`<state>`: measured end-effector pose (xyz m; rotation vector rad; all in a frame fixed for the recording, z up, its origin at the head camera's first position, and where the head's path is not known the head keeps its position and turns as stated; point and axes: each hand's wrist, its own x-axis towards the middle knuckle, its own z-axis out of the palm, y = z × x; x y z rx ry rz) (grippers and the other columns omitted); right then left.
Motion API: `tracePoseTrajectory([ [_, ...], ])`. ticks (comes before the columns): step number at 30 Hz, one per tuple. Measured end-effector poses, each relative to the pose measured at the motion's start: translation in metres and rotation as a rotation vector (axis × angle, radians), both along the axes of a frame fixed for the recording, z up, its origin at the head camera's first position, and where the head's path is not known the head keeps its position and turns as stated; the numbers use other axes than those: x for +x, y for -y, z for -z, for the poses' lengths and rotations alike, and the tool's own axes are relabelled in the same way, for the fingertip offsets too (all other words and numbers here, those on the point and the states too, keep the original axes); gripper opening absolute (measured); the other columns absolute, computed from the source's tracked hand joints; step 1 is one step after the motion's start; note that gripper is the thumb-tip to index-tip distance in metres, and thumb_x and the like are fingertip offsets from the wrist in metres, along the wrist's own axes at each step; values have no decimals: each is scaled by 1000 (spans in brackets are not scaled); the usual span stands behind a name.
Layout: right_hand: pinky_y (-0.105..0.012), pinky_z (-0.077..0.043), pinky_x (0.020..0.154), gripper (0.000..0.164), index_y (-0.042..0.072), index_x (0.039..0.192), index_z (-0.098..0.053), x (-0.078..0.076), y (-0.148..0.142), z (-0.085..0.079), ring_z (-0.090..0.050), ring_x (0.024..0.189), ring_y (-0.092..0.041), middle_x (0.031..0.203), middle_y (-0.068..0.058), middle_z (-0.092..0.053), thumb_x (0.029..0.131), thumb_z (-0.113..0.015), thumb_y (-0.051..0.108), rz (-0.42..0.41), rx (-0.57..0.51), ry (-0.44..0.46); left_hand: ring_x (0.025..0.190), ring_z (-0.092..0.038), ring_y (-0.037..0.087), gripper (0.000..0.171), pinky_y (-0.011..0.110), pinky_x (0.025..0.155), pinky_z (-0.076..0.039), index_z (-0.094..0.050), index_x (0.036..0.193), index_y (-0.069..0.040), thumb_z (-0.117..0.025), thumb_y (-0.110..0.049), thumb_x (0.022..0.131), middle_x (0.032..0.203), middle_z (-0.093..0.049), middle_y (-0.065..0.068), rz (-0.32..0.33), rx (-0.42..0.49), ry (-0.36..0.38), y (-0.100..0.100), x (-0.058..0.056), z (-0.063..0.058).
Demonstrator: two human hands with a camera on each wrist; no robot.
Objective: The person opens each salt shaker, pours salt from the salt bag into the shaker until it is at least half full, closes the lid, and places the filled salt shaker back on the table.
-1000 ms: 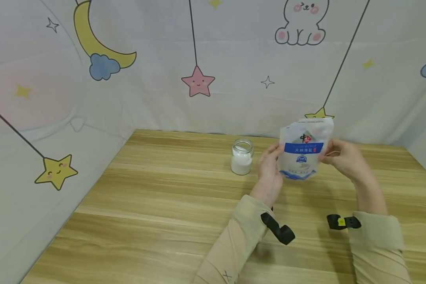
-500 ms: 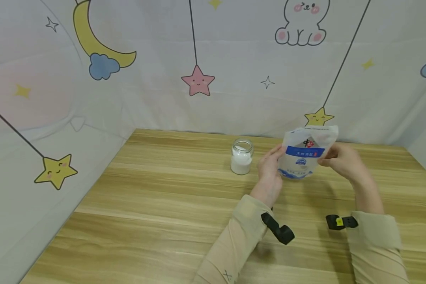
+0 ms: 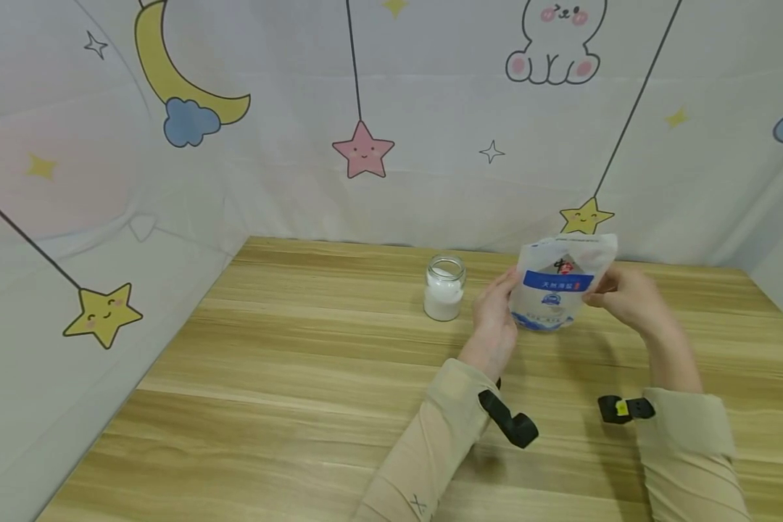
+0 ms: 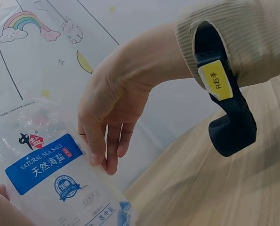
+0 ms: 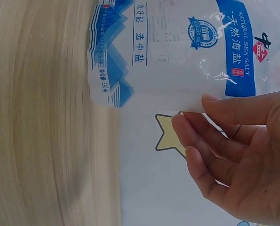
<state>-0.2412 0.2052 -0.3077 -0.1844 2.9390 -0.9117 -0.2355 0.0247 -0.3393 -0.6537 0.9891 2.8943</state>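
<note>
A white and blue sea salt bag (image 3: 551, 304), partly see-through, is held upright between both hands at the right of the table. My left hand (image 3: 494, 319) grips its left edge; in the left wrist view only a bit of that hand shows at the lower left. The bag's right edge is pinched between thumb and fingers of my right hand (image 3: 629, 297), as the right wrist view shows with the thumb on the printed face of the salt bag (image 5: 177, 56). Left of the hands stands an uncapped glass jar (image 3: 444, 296) with white contents.
The wooden table (image 3: 267, 377) reaches back to a white cloth backdrop (image 3: 274, 181) printed with stars, a moon and an animal. Another cloth side hangs along the table's left edge. Each wrist wears a black camera mount.
The bag has come down a little, and its top has tipped so the front looks more foreshortened. My right hand has lowered slightly with it. The jar has not moved.
</note>
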Motion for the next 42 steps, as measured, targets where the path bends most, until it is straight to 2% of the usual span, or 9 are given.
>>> tracePoseTrajectory([
  [10,-45,-48,74,27,-7,105,-55,0,-1,0,-54,101,-42,106,-28,-60,92,-59,16,-8,3,27,113,-62,19,22,35,112,-40,-71,106,-2,-67,-1,85,108,-72,6,5,17,-5,1,2,1],
  [22,-50,-49,77,37,-8,118,-54,0,-2,-2,-53,107,-46,115,-31,-58,94,-58,19,-27,19,51,105,-65,16,17,34,109,-43,-73,100,-5,-67,-2,85,104,-73,5,2,4,10,1,1,1],
  [31,-55,-49,82,43,-7,125,-50,3,-1,-5,-51,112,-47,120,-32,-57,95,-58,22,-34,10,68,102,-65,15,14,36,112,-39,-74,98,-8,-69,-6,85,103,-73,3,1,-22,29,2,2,-2],
  [42,-56,-48,83,47,-6,128,-48,4,-1,-7,-49,114,-47,123,-30,-54,95,-58,25,-36,8,83,105,-63,16,13,40,116,-33,-73,97,-9,-70,-8,84,102,-72,2,19,-36,32,4,1,-3],
])
